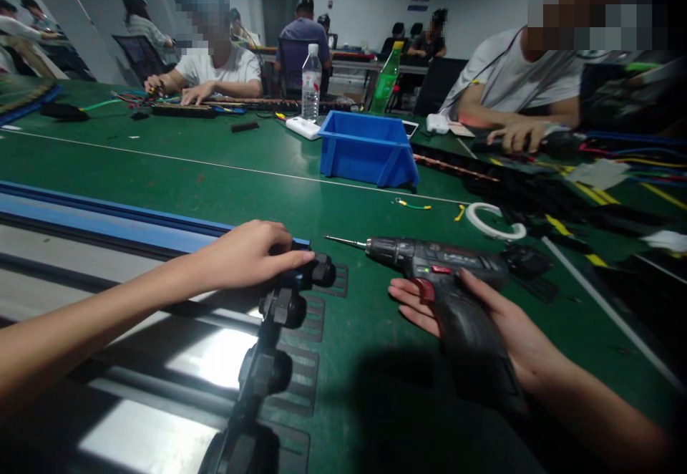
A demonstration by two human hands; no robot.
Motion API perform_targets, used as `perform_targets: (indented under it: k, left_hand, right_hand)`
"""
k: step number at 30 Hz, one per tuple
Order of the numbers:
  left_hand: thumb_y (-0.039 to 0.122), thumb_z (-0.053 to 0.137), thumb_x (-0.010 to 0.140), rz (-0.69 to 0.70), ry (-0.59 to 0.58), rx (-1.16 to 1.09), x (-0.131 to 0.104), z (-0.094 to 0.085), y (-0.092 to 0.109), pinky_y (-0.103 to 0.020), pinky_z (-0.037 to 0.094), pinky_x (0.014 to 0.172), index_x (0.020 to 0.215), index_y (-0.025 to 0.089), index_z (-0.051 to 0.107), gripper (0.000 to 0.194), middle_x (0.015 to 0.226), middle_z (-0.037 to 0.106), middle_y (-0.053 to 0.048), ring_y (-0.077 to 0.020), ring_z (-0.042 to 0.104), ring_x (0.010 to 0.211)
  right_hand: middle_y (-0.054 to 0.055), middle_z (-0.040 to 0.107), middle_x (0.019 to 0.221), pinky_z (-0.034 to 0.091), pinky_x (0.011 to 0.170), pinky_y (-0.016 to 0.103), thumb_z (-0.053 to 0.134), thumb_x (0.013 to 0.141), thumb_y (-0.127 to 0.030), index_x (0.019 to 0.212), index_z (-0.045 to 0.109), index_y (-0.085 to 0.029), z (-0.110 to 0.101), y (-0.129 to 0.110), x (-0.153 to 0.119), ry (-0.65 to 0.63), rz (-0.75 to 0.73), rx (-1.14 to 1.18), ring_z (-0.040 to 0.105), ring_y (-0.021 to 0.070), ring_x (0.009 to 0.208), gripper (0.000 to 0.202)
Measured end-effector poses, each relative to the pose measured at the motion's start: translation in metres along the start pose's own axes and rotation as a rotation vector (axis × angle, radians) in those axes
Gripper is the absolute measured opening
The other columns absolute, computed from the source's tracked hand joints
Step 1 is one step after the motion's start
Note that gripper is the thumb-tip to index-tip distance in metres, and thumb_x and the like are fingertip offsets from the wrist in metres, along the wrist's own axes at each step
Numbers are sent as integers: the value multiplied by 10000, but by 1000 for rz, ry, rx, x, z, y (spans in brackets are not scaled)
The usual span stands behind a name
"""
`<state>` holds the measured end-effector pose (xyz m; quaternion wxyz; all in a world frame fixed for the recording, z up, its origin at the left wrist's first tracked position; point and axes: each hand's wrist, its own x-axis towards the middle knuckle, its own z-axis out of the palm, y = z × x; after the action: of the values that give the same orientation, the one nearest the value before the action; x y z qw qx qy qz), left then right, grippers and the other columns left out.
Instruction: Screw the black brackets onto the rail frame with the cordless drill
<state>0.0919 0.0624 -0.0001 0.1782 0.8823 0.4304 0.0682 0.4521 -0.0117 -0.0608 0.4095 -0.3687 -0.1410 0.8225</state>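
My left hand [260, 253] is closed at the far corner of a long panel, its thumb against a black ribbed cable gland [322, 271]. Its fingertips are hidden behind the hand. The panel has a blue edge strip [134, 225] and silvery metal faces; several more black glands [284, 308] line its right end, beside slotted black tabs [300, 381]. In my right hand [509, 331] is a black cordless drill [456, 263] with a red trigger, its grip against the palm. The fingers stick out past the handle, and the long thin bit points left toward the corner gland.
A blue bin [368, 148] stands beyond the drill, near a water bottle [311, 84] and a green bottle [386, 76]. To the right lie a white tape ring [494, 236], a short green wire [416, 206] and dark cabling. Across the table, co-workers handle parts.
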Motion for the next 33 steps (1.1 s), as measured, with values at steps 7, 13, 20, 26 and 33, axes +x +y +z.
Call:
perform_targets:
  k: [7,13,20,26,33]
  left_hand:
    - [560,492,1016,51,219,-87,8,-1,-23,-306,433,741,956,158,692,453,890,697,-47,-202,644,834]
    - [481,534,1017,288,108,-127,5,5,-19,-323,472,880,1171,164,622,363,1105,671,-81,-220,641,1012]
    - [437,627,971,367,18,-147,4,5,-20,-363,476,1018,1334,173,575,452,1285,649,-109,-248,623,1179]
    - [453,696,922,371,-7,-166,5,6,-20,-378,471,1061,1384,188,562,548,1344,627,-111,-257,605,1230]
    - [327,705,910,360,-14,-176,6,6,-19,-363,478,1036,1356,185,580,484,1284,638,-96,-237,615,1183]
  right_hand:
    - [228,602,1444,464,1166,465,369,1083,-371,1328,595,11,-1,0,0,-26,-41,-89,524,304,1390,507]
    - [232,664,1365,525,1109,444,439,1064,-342,1269,638,-8,5,-1,-2,52,-13,-47,595,309,1323,439]
    - [228,721,1271,599,1015,415,479,1048,-279,1232,660,-20,8,-2,0,157,-4,-42,692,304,1199,366]
    - [212,746,1227,608,1000,407,481,1046,-271,1192,686,-31,8,-2,1,161,-4,-52,717,293,1158,347]
    - [219,739,1241,639,935,372,520,1033,-270,1208,682,-45,4,-3,1,143,-3,-88,763,258,1057,328]
